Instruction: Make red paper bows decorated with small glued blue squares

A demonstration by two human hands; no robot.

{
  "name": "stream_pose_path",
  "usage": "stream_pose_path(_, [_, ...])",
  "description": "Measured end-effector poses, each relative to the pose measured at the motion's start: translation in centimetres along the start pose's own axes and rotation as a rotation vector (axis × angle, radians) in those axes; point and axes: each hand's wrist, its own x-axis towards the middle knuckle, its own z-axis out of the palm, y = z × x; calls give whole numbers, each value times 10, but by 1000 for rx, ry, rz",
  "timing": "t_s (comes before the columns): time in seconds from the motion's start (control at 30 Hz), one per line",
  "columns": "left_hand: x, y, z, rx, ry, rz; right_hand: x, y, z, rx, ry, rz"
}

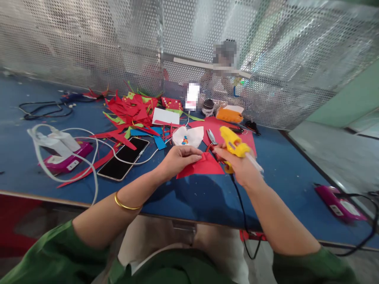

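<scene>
My left hand (178,161) pinches the upper edge of a folded red sheet (204,166), thumb and fingers pressed together on it. In my right hand (241,167) is a yellow glue gun (232,141), with a clear stick jutting from its back and a black cord hanging below. The fingertips of that hand are also at red-handled scissors (211,137), whose blades point away from me beside the red sheet. Just beyond my left hand lies a white rounded piece (191,136) with a small coloured figure on it.
Red and green scraps (134,110) are heaped at the back left, near a white card (166,116). A black phone (124,157) and a purple power strip (68,157) with white cables lie left. Another purple strip (340,203) lies right. A perforated metal screen (118,47) stands behind.
</scene>
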Motion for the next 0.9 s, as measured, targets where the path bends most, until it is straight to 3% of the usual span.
stream_pose_path(0.1, [2,1,-1,-17,7,-2,11,15,11,121,-145,81])
stream_pose_path(0.2, [4,-1,2,-11,-13,6,10,23,10,179,-167,141])
stream_pose_path(0.37, [5,-2,7,87,-79,24,5,25,7,199,-119,184])
stream_pose_path(0.57, [-3,-1,5,454,31,183,2,25,9,303,-52,244])
stream_pose_path(0.7, [-4,-4,4,451,64,267,-1,26,15,328,-7,202])
stream_pose_path(0.9, [-2,-8,2,344,86,239,-2,29,20,333,64,173])
